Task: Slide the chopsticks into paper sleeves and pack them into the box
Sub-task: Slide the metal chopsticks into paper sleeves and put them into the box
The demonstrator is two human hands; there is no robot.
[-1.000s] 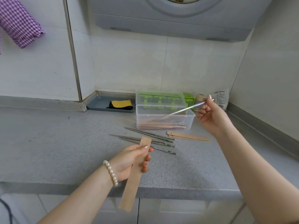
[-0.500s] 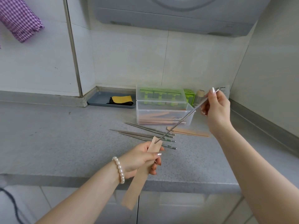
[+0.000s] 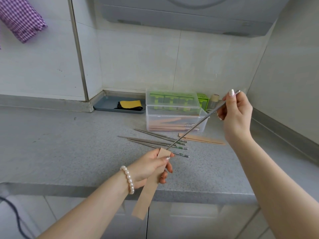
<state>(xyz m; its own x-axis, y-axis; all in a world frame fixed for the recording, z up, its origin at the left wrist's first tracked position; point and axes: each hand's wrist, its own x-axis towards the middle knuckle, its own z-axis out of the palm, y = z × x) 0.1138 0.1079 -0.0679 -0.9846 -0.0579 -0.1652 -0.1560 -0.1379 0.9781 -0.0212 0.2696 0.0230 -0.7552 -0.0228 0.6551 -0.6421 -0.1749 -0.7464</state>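
Note:
My left hand (image 3: 150, 168) grips a long tan paper sleeve (image 3: 148, 188) near its top; the sleeve hangs down past the counter's edge. My right hand (image 3: 234, 111) pinches the upper end of a metal chopstick (image 3: 195, 126), whose tip meets the sleeve's open top. Several loose metal chopsticks (image 3: 155, 142) lie on the grey counter behind my left hand. More empty paper sleeves (image 3: 205, 140) lie to their right. A clear plastic box (image 3: 174, 123) stands at the back and holds several sleeved chopsticks.
A clear lid (image 3: 172, 100) leans at the box's rear, with green containers (image 3: 202, 100) behind it. A grey tray (image 3: 110, 106) with a yellow-black cloth (image 3: 129, 104) sits in the corner. A wall rises at the right, and an appliance hangs overhead.
My right hand swung the chopstick down from over the box until its tip reached the sleeve's top. My left hand tilted the sleeve toward it.

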